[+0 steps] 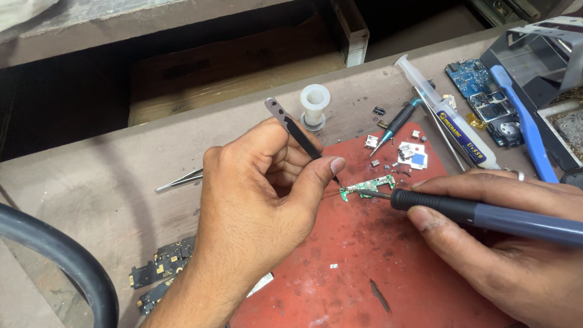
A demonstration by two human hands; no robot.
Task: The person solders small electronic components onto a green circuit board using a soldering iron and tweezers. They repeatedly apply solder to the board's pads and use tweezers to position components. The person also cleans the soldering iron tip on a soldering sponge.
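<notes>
Hands both closed on tools: left hand (255, 200) pinches black tweezers (300, 136), right hand (510, 243) grips soldering iron (480, 215), tips meeting from opp. sides on small green circuit board (367, 186), long axis left-right on red mat (364, 267) btwn them, on desk (91, 182)

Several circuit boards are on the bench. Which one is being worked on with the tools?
The small green board on the red mat, where tweezers and soldering iron tips meet. The blue board lies far right; the dark boards lie off the mat, left.
</notes>
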